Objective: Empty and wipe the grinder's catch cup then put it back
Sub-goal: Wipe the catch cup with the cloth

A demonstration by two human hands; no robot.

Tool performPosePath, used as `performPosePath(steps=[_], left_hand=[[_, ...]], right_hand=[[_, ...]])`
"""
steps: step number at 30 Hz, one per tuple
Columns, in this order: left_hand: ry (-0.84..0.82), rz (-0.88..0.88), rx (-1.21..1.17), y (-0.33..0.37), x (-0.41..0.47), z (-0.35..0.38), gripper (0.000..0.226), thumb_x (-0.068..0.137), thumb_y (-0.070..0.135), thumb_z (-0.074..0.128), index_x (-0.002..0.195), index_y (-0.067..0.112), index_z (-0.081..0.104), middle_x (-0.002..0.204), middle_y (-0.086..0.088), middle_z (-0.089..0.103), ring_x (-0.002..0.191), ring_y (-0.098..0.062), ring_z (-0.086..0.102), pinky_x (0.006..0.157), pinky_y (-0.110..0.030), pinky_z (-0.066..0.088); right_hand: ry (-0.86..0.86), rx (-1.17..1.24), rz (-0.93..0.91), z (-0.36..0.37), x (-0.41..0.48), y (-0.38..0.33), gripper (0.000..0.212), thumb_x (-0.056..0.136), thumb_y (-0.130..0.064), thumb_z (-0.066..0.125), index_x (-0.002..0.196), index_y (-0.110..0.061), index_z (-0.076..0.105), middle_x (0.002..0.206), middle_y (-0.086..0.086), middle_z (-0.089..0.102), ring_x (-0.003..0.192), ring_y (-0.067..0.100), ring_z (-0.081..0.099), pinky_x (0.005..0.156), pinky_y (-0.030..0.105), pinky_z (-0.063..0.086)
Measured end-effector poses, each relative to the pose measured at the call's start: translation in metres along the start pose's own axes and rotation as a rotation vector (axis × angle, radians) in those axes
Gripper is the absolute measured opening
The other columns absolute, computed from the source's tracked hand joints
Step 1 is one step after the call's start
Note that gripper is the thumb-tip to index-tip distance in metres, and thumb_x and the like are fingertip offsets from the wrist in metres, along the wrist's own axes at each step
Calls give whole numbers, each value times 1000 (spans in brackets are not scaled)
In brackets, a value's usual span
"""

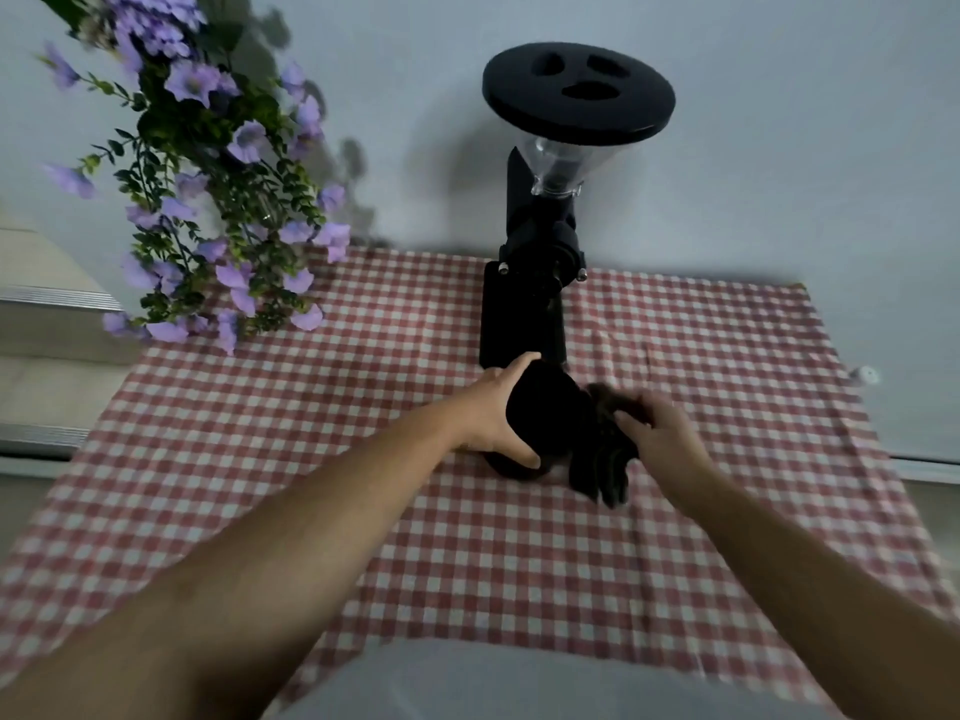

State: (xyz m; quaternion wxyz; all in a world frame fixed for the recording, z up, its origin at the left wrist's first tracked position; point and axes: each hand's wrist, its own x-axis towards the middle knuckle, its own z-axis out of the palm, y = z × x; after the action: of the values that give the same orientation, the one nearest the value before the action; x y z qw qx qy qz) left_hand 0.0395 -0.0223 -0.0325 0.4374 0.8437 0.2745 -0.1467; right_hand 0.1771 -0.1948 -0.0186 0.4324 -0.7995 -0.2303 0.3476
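Flowers [208,189]: purple blooms with green leaves, upper left, hanging over the far-left corner of the checked cloth [363,459]

Checked cloth: red and white, spread over the tabletop, carrying every item listed here

Left hand [498,413]: forearm reaches in from the lower left, bare, angled up toward centre. Grip clenched around the catch cup [545,418], thumb over its far edge, fingers wrapped under its near side

Catch cup: black, held tilted just in front of the grinder [540,241], out of its seat, low over the cloth; whether it touches the cloth cannot be told

Grinder: black body, upright at the far edge of the cloth against the wall, clear hopper topped by a round black lid [578,92]

Wiping rag [602,459]: dark, bunched, pressed against the right side of the cup, loose end hanging down to the cloth; blurred

Right hand [660,433]: forearm enters from the lower right, wrist bent inward. Grip closed on the rag, fingers curled into its folds, beside the cup
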Motion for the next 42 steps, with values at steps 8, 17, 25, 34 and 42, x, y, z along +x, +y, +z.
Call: performPosePath(steps=[8,17,25,34,42], left_hand=[[92,-44,72,22,-3,13,132,65,44,88,154,38,-8,165,1,0,150,-25,13,118,-44,26],[119,-144,-40,27,-7,18,125,63,57,84,155,39,3,161,0,22,141,-24,34,112,-43,37],[32,-135,10,30,-6,9,112,65,34,90,151,36,19,147,2,39,133,-24,42,105,-41,44],[-52,-172,69,25,-7,-1,123,67,27,90,154,46,5,162,3,19,143,-21,30,111,-35,37],[-150,-160,293,36,-6,-7,124,70,18,85,153,47,-3,159,0,21,129,-24,43,96,-35,49]], right_hand=[[-96,-89,4,27,-1,30,40,98,-10,42,135,-23,45,132,0,54,118,18,53,95,32,49],[4,17,-158,20,10,3,38,98,-14,41,134,-24,46,130,-2,53,119,16,50,101,33,44],[-146,-26,-172,-1,24,10,38,97,-5,41,127,-20,57,126,-1,60,117,13,53,102,29,43],[-162,-215,-180,13,1,42,34,95,-7,47,127,-16,55,128,4,56,118,20,52,95,26,41],[-172,-193,-168,16,-10,44,30,95,-9,46,121,-19,57,121,2,59,107,16,56,88,24,47]])
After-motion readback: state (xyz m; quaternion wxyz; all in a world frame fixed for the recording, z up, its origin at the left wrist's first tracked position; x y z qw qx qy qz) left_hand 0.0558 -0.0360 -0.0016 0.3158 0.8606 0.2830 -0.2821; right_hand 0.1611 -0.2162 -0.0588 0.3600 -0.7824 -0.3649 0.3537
